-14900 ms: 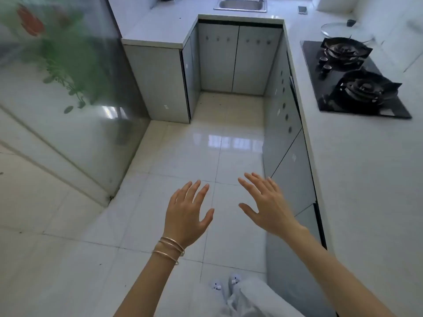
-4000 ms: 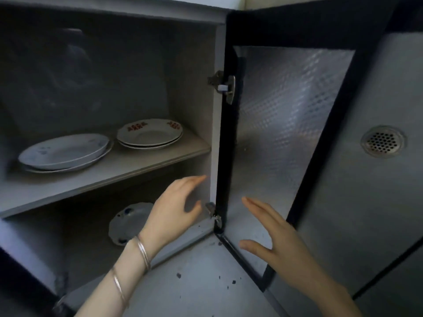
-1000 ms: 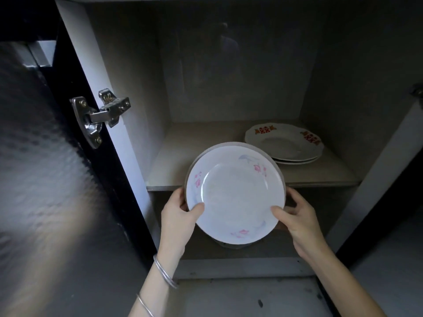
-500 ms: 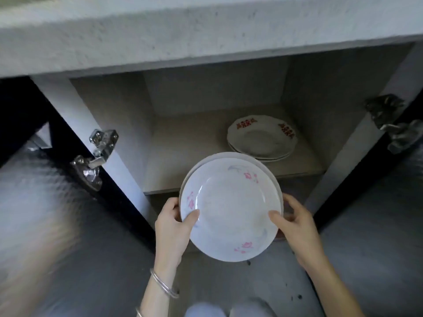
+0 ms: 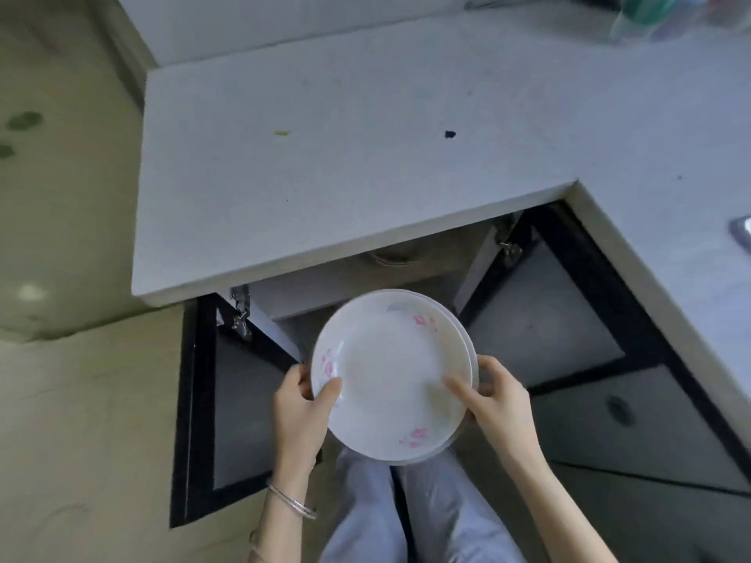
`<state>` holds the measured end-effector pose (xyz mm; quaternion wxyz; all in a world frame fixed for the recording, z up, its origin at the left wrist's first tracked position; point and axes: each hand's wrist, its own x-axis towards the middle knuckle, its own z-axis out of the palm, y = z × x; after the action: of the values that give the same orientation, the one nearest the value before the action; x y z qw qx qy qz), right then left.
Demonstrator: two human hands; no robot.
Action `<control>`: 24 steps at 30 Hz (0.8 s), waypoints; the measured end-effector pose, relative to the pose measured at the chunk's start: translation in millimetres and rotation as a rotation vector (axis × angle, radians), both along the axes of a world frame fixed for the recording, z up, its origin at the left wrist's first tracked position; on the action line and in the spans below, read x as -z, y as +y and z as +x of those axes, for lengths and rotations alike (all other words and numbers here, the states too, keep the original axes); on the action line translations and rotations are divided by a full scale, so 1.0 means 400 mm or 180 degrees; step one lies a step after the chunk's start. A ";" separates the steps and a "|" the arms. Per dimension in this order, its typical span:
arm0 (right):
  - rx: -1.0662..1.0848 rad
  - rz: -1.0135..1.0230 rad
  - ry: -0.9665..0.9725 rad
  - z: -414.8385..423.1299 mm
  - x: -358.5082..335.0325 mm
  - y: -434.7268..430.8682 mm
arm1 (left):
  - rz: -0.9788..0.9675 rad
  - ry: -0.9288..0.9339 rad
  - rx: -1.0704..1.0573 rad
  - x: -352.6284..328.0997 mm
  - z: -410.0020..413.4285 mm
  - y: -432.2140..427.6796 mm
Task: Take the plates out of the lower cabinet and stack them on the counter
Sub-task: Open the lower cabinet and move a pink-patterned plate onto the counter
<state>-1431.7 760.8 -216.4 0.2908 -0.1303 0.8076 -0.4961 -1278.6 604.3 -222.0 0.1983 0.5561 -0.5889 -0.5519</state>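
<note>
Two stacked white plates (image 5: 390, 371) with pink flower prints are held level in front of the open lower cabinet (image 5: 365, 278), below the counter's front edge. My left hand (image 5: 302, 404) grips their left rim, thumb on top. My right hand (image 5: 493, 400) grips the right rim, thumb laid across the upper plate. The light grey counter (image 5: 345, 156) lies above and beyond the plates. The cabinet's inside is mostly hidden under the counter's overhang; a curved rim of something pale shows on its shelf.
Both cabinet doors stand open: the left door (image 5: 227, 408) beside my left arm, the right door (image 5: 544, 335) past my right hand. The counter turns a corner and runs along the right side. A blurred object (image 5: 666, 14) sits at its far right. My legs are below.
The view has risen from the cabinet's inside to above the counter. The plates have come up and out of the cabinet, still held in both hands.
</note>
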 end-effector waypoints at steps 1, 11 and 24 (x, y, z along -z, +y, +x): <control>0.0009 0.0074 -0.0009 0.008 -0.047 0.014 | 0.0016 -0.0064 0.0053 -0.047 0.007 0.007; 0.0472 0.0438 0.0141 0.057 -0.482 0.072 | 0.0118 -0.0127 0.0598 -0.493 0.015 0.017; 0.1307 0.0362 0.0397 0.075 -0.604 0.138 | -0.0094 0.0353 0.1393 -0.575 -0.096 0.002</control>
<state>-1401.9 815.9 25.3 0.1401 0.0231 0.8604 -0.4895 -1317.2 604.9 8.0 0.1140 0.3809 -0.6917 -0.6029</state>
